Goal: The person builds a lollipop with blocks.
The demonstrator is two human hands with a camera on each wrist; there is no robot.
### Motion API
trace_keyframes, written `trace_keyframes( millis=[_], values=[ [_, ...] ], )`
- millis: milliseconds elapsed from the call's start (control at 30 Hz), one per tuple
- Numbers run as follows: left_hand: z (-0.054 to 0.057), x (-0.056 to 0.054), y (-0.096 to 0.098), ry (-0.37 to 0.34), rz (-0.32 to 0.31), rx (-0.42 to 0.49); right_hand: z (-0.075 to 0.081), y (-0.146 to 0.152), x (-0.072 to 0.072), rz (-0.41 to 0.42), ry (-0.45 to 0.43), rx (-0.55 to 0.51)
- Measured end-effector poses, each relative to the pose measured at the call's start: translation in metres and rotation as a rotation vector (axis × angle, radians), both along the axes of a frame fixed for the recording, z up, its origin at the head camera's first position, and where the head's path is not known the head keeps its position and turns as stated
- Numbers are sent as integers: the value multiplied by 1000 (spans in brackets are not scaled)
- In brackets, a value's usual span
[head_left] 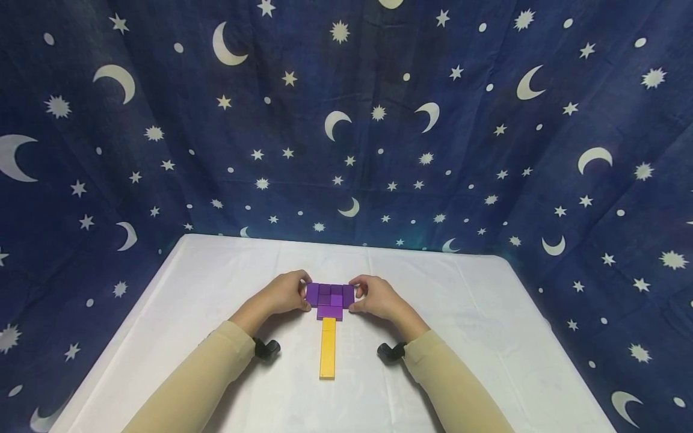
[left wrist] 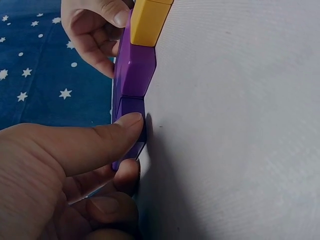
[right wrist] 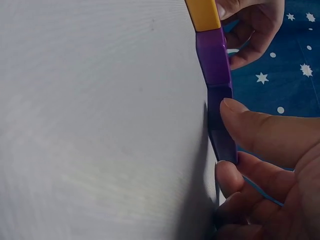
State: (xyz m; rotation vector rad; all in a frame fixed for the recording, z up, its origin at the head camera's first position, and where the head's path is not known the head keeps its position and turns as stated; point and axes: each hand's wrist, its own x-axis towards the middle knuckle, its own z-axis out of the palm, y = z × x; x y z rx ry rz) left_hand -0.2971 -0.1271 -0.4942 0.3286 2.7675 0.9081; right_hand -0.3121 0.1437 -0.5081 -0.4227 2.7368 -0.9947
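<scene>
Several purple blocks (head_left: 329, 312) lie flat on the white table, fitted together in a wide shape with a narrower block at its near side. A long yellow strip (head_left: 327, 352) of blocks runs from that near block toward the person. My left hand (head_left: 286, 293) grips the purple block (head_left: 313, 294) at the left end, thumb on the near side and fingers round the far side. At the right end, my right hand (head_left: 377, 297) holds another purple block (head_left: 349, 294) in the same way. In the left wrist view, the left thumb (left wrist: 105, 142) presses the purple side face.
The white table (head_left: 460, 337) extends to both sides and in front. Dark blue cloth (head_left: 346, 120) with moons and stars hangs behind and beside it. Black wrist cameras are strapped on at both sleeve cuffs.
</scene>
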Motion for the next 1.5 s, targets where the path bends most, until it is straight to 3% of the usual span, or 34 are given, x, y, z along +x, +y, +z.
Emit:
trace_keyframes(
  millis=[567, 1000, 1500],
  values=[
    [-3, 2, -2, -14, 2, 38, -3, 0, 1, -19, 20, 2],
    [9, 6, -15, -12, -11, 75, -4, 1, 0, -23, 14, 2],
    [16, 5, -38, 3, 40, -7, -4, 1, 2, -31, 8, 1]
  ],
)
